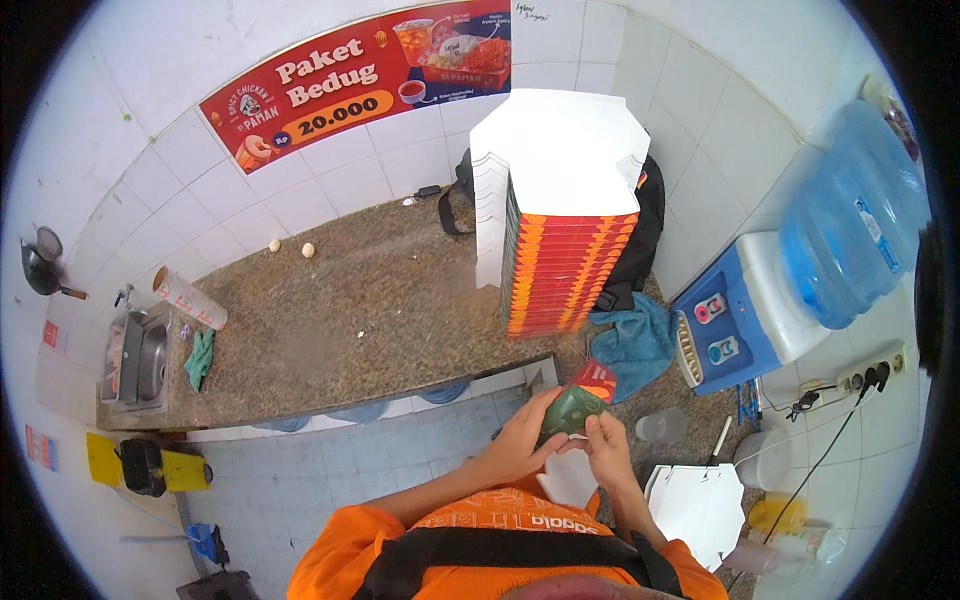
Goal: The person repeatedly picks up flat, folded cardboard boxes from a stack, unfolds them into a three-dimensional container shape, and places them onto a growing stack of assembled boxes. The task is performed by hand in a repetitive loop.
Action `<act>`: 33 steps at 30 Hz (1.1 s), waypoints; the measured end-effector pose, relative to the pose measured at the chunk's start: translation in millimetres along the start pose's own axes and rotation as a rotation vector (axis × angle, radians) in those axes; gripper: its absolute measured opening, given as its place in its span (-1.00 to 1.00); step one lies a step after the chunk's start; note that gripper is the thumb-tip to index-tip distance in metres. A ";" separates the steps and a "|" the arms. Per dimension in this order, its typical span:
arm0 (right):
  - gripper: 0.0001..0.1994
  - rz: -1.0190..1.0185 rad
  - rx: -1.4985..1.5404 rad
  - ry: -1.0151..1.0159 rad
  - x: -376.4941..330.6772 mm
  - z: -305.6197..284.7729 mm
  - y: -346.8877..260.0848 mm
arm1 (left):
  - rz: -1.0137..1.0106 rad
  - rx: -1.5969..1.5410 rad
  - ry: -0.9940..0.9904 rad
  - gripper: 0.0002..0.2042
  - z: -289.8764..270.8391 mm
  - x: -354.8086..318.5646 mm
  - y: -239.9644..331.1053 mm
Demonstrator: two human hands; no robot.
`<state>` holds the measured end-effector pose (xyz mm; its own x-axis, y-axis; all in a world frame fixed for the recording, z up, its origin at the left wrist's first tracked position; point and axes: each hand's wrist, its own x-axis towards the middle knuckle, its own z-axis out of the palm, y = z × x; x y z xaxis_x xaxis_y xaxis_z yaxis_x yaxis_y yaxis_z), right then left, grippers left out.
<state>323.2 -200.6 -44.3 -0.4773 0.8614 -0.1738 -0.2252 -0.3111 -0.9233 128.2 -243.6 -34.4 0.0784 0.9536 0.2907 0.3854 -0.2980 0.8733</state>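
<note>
In front of my orange shirt, both hands grip a printed paperboard food box (574, 413), green with a red end. My left hand (522, 435) is closed around its left side. On the lower right edge, my right hand (608, 450) pinches the board with thumb and fingers. A white flap of the board hangs below between my hands. Beyond them, on the counter, rises a tall stack of nested food boxes (568, 272), red, orange and green outside, white inside. Flat white box blanks (697, 508) lie by my right forearm.
A granite counter (330, 310) runs left to a sink (152, 365). A blue cloth (640, 345) lies beside the stack, near a blue and white water dispenser (735, 320). Close to my right hand stands a clear plastic cup (662, 427). Cables (835, 440) hang from a wall socket.
</note>
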 end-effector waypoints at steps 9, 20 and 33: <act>-0.85 -0.291 -0.109 0.052 21.7 4.6 -29.7 | -0.058 0.053 0.027 -0.44 -4.0 18.7 0.1; -0.78 -0.341 -0.098 0.254 14.4 22.8 27.5 | -0.078 0.089 0.044 -0.40 -5.3 -4.7 -15.2; -0.76 -0.077 -0.204 -0.023 9.0 4.1 -38.3 | -0.192 -0.397 0.037 -0.27 -15.9 -10.3 -13.4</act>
<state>324.1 -182.6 -9.1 -0.4850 0.8694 -0.0944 -0.0861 -0.1549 -0.9842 107.7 -250.1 -42.9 0.0037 0.9932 0.1161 0.0063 -0.1161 0.9932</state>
